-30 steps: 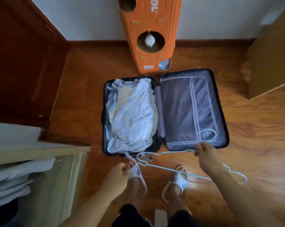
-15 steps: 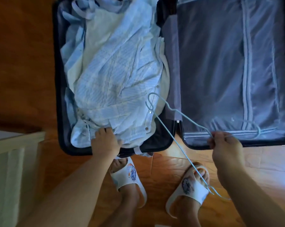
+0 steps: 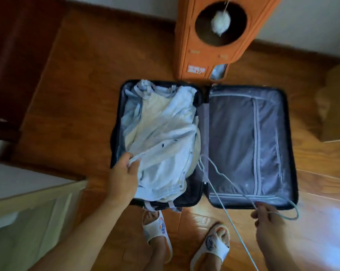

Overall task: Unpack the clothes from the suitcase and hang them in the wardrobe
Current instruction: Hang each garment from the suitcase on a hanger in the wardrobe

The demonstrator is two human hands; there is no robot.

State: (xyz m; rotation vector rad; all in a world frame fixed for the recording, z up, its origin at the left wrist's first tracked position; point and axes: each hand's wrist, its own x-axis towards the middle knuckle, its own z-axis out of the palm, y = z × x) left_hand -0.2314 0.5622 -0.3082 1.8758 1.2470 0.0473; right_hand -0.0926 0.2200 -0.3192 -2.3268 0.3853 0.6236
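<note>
The left hand [image 3: 124,178] pinches a fold of the pale blue shirt [image 3: 165,153] at the near left edge of the pile, fingers curled round the cloth. The right hand [image 3: 266,214] grips a thin pale hanger [image 3: 220,177] near its hook end, just in front of the suitcase's near rim; the wire runs from there out over the zipped lid half. The shirt lies on top of the clothes in the left half of the open suitcase [image 3: 290,133], which sits flat on the wooden floor [image 3: 87,75].

The step in hand looks like lifting the first garment out. Next, the shirt probably needs to come free of the pile and be opened at the collar so that the hanger can slip in; loose straps at the near edge could snag.

Both forearms reach forward and down, left arm angled in towards the pile, right arm held lower and nearer the body.
</note>
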